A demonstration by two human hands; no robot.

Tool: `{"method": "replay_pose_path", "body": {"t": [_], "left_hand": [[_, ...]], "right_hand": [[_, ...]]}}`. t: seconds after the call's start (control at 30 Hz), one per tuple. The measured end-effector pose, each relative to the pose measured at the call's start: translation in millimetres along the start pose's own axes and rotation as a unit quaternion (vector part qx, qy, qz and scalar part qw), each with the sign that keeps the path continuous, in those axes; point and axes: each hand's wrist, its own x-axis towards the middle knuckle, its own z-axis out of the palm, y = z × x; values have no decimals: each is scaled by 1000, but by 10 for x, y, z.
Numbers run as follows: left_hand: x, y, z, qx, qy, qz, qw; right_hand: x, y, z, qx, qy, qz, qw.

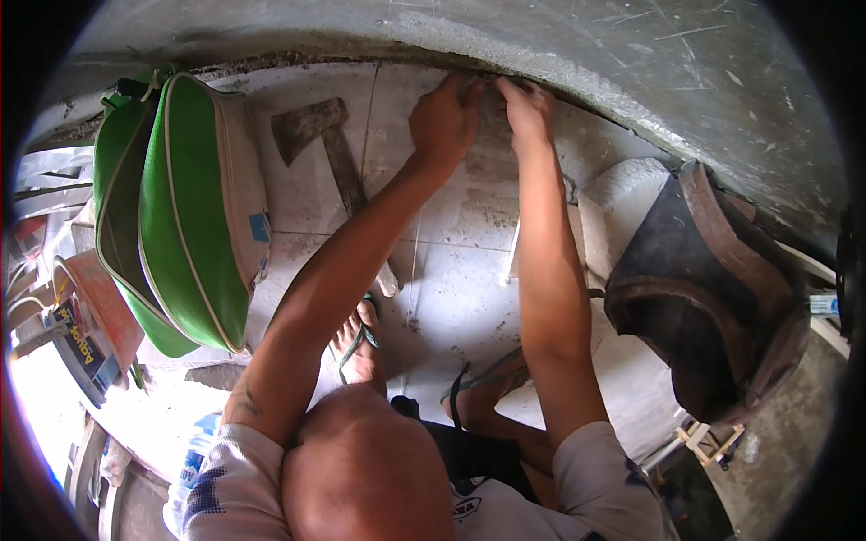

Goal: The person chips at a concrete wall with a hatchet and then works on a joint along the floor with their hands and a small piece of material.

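Both my arms reach forward to the foot of the grey wall point(631, 54), where it meets the tiled floor. My left hand point(444, 122) is closed, its fingers curled in against the seam. Close beside it, my right hand point(529, 110) is closed too, thumb toward the left hand. Whatever they grip at the wall's foot is too small and shadowed to make out. Left of my left forearm lies a hatchet point(311, 124) with a rusty head and a worn wooden handle, which passes partly under the forearm.
A green bag with pale piping point(194, 207) stands at the left. On the right, a dark bag with brown trim point(704, 270) sits by pale broken slabs point(622, 207). My sandalled feet rest on the dusty tile floor point(469, 279), below the hatchet. Light-coloured clutter fills the far left.
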Motion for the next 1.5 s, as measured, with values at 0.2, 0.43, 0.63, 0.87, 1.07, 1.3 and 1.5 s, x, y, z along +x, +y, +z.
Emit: {"method": "replay_pose_path", "body": {"t": [0.2,0.43,0.63,0.87,1.07,1.3,1.5], "left_hand": [[72,-88,124,-37,34,57,997],[100,-95,126,-129,25,-20,991],[132,-69,180,-93,97,33,990],[140,33,200,-63,104,20,992],[171,31,225,25,103,-13,994],[250,-42,180,103,38,-9,994],[243,127,132,197,30,-65,978]], "right_hand": [[16,98,-70,59,-81,-13,995],[8,76,30,-31,-15,-45,998],[-71,0,157,44,31,-69,996],[55,60,105,56,20,27,998],[123,182,161,37,51,-18,998],[147,151,156,-162,105,-207,959],[-185,96,109,-149,130,-170,965]]}}
